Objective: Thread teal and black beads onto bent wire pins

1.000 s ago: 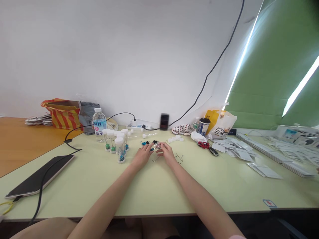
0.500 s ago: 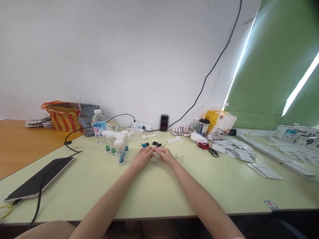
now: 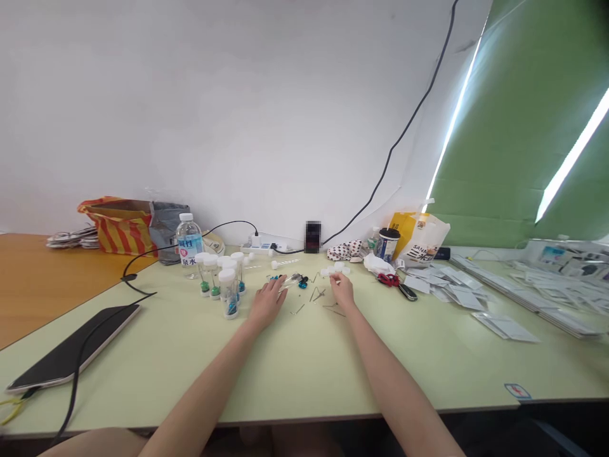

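The left hand [image 3: 266, 303] rests just short of a small clear tube [image 3: 290, 279], its fingers spread apart and holding nothing visible. The right hand [image 3: 342, 292] has its fingers drawn together at white caps [image 3: 335, 269]; whether they pinch anything is too small to tell. Thin bent wires [image 3: 318, 294] lie between the hands, looking light and stiff, best lifted by one end. The caps seem light, easily taken by the rim. The pale green worktop [image 3: 428, 374] also carries capped vials [image 3: 229, 293] and a water bottle [image 3: 188, 244], with a green blind [image 3: 499, 127] beyond.
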The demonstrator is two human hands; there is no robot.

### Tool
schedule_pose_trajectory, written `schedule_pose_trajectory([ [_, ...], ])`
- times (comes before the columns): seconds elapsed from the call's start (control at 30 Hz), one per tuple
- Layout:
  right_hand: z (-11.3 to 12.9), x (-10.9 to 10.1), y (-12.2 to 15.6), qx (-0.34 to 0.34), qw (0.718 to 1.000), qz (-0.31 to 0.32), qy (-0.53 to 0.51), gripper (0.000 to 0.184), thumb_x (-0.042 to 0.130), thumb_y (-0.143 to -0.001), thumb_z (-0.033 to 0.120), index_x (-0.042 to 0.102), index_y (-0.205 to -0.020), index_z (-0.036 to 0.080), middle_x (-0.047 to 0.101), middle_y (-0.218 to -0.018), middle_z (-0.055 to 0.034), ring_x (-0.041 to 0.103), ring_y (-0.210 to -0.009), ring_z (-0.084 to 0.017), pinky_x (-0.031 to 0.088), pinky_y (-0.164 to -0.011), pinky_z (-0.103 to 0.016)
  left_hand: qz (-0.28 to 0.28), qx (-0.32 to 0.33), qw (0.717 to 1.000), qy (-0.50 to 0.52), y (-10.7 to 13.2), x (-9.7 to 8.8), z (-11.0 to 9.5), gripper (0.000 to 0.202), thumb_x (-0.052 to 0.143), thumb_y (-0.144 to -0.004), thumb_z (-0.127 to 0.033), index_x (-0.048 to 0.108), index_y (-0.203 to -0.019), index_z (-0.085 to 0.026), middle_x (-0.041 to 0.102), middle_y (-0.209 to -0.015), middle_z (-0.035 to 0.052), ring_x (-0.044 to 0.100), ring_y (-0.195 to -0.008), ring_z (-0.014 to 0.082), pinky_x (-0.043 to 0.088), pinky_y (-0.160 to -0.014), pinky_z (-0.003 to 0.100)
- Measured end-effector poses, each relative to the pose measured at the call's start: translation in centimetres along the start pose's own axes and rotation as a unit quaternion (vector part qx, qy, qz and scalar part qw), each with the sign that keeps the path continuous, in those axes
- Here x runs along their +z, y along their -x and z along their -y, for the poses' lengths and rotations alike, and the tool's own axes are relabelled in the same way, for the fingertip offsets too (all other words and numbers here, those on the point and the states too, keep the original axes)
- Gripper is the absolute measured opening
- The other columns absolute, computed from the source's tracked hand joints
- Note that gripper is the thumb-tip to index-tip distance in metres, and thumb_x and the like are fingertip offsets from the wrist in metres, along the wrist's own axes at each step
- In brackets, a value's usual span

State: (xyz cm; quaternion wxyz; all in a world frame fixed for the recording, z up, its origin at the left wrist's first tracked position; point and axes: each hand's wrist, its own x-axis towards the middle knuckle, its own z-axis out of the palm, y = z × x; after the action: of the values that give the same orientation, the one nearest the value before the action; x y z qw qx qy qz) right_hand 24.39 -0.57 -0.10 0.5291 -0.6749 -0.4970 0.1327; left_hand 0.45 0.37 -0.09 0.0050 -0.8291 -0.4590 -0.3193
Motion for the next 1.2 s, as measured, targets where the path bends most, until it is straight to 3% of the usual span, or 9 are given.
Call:
schedule_pose_trajectory([
  [0.17, -1.4, -0.6, -0.3, 0.007, 0.988, 0.078, 0.132, 0.018, 0.05, -0.073, 0.023, 0.064, -0.083, 0.019, 0.061, -0.091, -0.0041, 0.055, -0.078, -0.015, 0.04, -0.07, -0.026, 0.0, 0.002, 0.999, 0.045, 0.1, 0.1, 0.2, 0.043, 0.037, -0.083, -0.031, 0.034, -0.125, -0.024, 0.052, -0.11, 0.0084, 0.05, -0.097, 0.0214, 0.039, -0.081, 0.034],
  [0.33, 0.9, 0.3, 1.2, -0.068, 0.969, 0.12, 0.207, 0.021, 0.057, -0.071, 0.03, 0.064, -0.09, 0.028, 0.053, -0.107, -0.0029, 0.045, -0.101, -0.021, 0.033, -0.081, -0.034, -0.029, -0.031, 0.99, 0.137, -0.3, 1.1, 1.3, 0.046, 0.042, -0.077, -0.019, 0.032, -0.122, -0.02, 0.055, -0.101, 0.0074, 0.054, -0.088, 0.0177, 0.041, -0.08, 0.031],
  [0.47, 2.2, 1.5, 2.5, -0.105, 0.952, 0.157, 0.242, 0.022, 0.057, -0.072, 0.03, 0.062, -0.094, 0.03, 0.05, -0.109, -0.0037, 0.041, -0.104, -0.023, 0.027, -0.085, -0.041, -0.039, -0.07, 0.981, 0.178, -0.7, 1.6, 1.9, 0.043, 0.047, -0.074, -0.02, 0.035, -0.115, -0.018, 0.057, -0.099, 0.0079, 0.056, -0.086, 0.0176, 0.044, -0.076, 0.031],
  [0.63, 1.7, 1.9, 2.4, -0.074, 0.955, 0.17, 0.233, 0.023, 0.055, -0.074, 0.026, 0.061, -0.096, 0.028, 0.049, -0.109, -0.005, 0.042, -0.103, -0.023, 0.028, -0.083, -0.039, -0.029, -0.098, 0.978, 0.179, -0.7, 1.0, 1.6, 0.038, 0.052, -0.07, -0.02, 0.04, -0.106, -0.018, 0.058, -0.101, 0.0087, 0.058, -0.09, 0.0196, 0.045, -0.078, 0.033],
  [0.87, 1.9, 0.6, 2.0, -0.049, 0.963, 0.172, 0.201, 0.024, 0.047, -0.073, 0.008, 0.063, -0.083, 0.024, 0.051, -0.108, -0.0035, 0.049, -0.096, -0.019, 0.031, -0.082, -0.036, -0.024, -0.093, 0.981, 0.171, -0.7, 1.0, 1.7, 0.035, 0.051, -0.071, -0.019, 0.04, -0.104, -0.018, 0.058, -0.097, 0.0084, 0.057, -0.09, 0.0198, 0.045, -0.079, 0.033],
  [0.97, 2.7, 0.3, 2.3, -0.112, 0.96, 0.198, 0.162, 0.016, 0.057, -0.07, 0.017, 0.064, -0.082, 0.026, 0.049, -0.113, -0.0022, 0.044, -0.106, -0.022, 0.03, -0.087, -0.038, -0.023, -0.097, 0.982, 0.161, -0.7, 1.2, 1.9, 0.035, 0.051, -0.072, -0.021, 0.041, -0.105, -0.018, 0.058, -0.097, 0.0083, 0.057, -0.089, 0.0202, 0.045, -0.077, 0.033],
  [1.07, 3.4, 0.6, 2.9, -0.197, 0.938, 0.248, 0.142, 0.015, 0.063, -0.068, 0.025, 0.065, -0.082, 0.027, 0.045, -0.118, -0.0025, 0.033, -0.116, -0.024, 0.023, -0.094, -0.042, -0.025, -0.086, 0.984, 0.154, -0.7, 1.4, 2.1, 0.034, 0.05, -0.073, -0.021, 0.041, -0.106, -0.018, 0.058, -0.098, 0.0087, 0.056, -0.09, 0.0208, 0.044, -0.079, 0.033],
  [1.2, 3.7, 1.6, 3.8, -0.21, 0.908, 0.315, 0.178, 0.01, 0.066, -0.067, 0.024, 0.064, -0.077, 0.026, 0.038, -0.126, -0.0033, 0.02, -0.123, -0.026, 0.01, -0.096, -0.054, -0.026, -0.073, 0.986, 0.148, -0.6, 1.5, 2.2, 0.034, 0.049, -0.074, -0.021, 0.042, -0.107, -0.018, 0.058, -0.101, 0.0091, 0.055, -0.092, 0.0211, 0.043, -0.08, 0.033],
])
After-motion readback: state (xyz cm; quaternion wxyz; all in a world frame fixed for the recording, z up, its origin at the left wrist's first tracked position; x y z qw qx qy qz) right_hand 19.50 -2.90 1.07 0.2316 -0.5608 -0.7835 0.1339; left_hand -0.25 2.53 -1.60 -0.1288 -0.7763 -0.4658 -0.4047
